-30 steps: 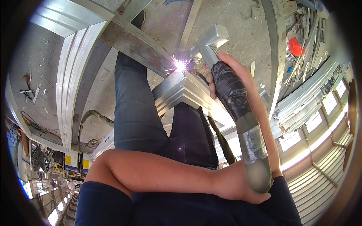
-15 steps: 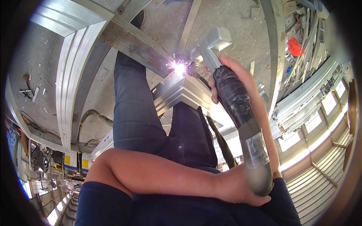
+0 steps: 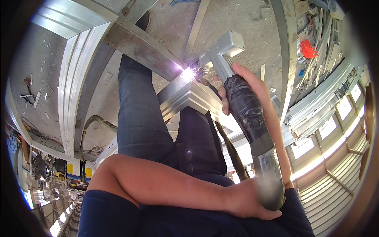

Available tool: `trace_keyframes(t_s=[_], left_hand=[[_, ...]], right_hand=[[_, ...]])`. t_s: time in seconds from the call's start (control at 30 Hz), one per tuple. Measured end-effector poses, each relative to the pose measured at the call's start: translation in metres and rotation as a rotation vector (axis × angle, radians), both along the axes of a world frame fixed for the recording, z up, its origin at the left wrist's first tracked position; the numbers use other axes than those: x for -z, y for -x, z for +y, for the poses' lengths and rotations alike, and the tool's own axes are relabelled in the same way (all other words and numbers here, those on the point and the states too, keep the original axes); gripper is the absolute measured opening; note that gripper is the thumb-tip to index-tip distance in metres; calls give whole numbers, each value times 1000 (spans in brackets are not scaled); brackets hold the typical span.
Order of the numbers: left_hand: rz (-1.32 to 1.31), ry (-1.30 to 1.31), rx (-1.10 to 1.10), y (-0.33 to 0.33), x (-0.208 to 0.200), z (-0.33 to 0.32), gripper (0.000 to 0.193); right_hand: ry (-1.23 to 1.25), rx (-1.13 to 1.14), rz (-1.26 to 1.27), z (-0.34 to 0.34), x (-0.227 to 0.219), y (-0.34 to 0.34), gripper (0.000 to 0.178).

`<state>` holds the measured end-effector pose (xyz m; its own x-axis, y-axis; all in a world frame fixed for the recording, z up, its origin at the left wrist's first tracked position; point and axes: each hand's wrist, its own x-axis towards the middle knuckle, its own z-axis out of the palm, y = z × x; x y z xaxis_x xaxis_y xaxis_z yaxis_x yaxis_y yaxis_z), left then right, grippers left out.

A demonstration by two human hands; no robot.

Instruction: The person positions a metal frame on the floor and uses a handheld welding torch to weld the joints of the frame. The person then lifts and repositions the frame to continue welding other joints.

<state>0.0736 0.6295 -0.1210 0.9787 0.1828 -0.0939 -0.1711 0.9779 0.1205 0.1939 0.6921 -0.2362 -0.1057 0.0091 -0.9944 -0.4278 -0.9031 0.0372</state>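
My right hand (image 3: pixel 254 85) is wrapped round the front of a welding gun (image 3: pixel 244 96). The gun has a silver, T-shaped metal head and a body bound in black tape. A bright white-violet arc (image 3: pixel 188 74) glares beside its thin nozzle and hides the spot itself. It burns where a ridged silver frame corner (image 3: pixel 191 94) meets a grey steel beam (image 3: pixel 146 51). Across my lap reaches my left arm, and my left hand (image 3: pixel 254 201) is closed round the gun's rear end, which is wrapped in clear and dark tape. Some of its fingers are hidden behind it.
My legs (image 3: pixel 138 106) straddle the frame corner. Another ridged silver frame (image 3: pixel 81 75) stands at the left. On the right, a long metal rail (image 3: pixel 291 51) borders stacked silver profiles (image 3: pixel 316 112) and a red bag (image 3: pixel 308 49). Scraps litter the concrete floor (image 3: pixel 237 17).
The gun's head and my right hand have shifted slightly down and to the right. The arc has moved a little lower, with fewer scattered sparks. My left hand keeps its hold.
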Motion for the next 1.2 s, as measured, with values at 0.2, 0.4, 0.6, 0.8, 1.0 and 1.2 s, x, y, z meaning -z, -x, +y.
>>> trace_keyframes(t_s=[0.2, 0.4, 0.6, 0.8, 1.0, 1.2], left_hand=[[15, -30, -20, 0, -5, -2, 36], [48, -31, -68, -1, -11, -4, 34], [35, -17, -55, 0, -14, -3, 33], [27, -39, -124, 1, -19, -8, 32], [42, 8, -175, 1, -12, -4, 31], [162, 22, -260, 3, 6, 4, 33]], right_hand=[[-2, 5, 0, -1, -5, -1, 41], [-42, -10, -30, -7, -6, 1, 48], [-2, 21, -24, -6, -14, 2, 48], [-31, -43, -67, -3, -25, 6, 50], [-91, 46, -20, 0, -8, 3, 53], [-85, 52, -1, 1, 20, 2, 43]])
